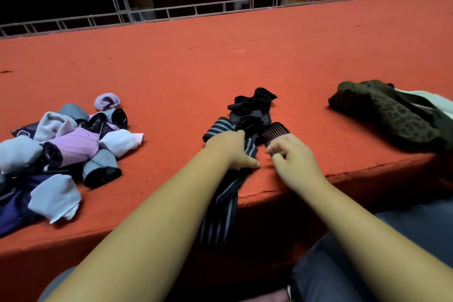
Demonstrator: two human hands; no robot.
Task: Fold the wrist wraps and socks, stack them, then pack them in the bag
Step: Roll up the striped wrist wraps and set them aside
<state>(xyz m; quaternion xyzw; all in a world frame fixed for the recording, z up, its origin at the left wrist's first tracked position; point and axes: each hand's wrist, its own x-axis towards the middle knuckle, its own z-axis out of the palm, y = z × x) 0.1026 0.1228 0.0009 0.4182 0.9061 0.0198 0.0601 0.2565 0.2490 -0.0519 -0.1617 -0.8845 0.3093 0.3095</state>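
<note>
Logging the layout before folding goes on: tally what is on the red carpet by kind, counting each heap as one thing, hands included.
sock heap: 1
wrist-wrap heap: 1
leopard-print bag: 1
hands, left hand and right hand: 2
Total: 5
</note>
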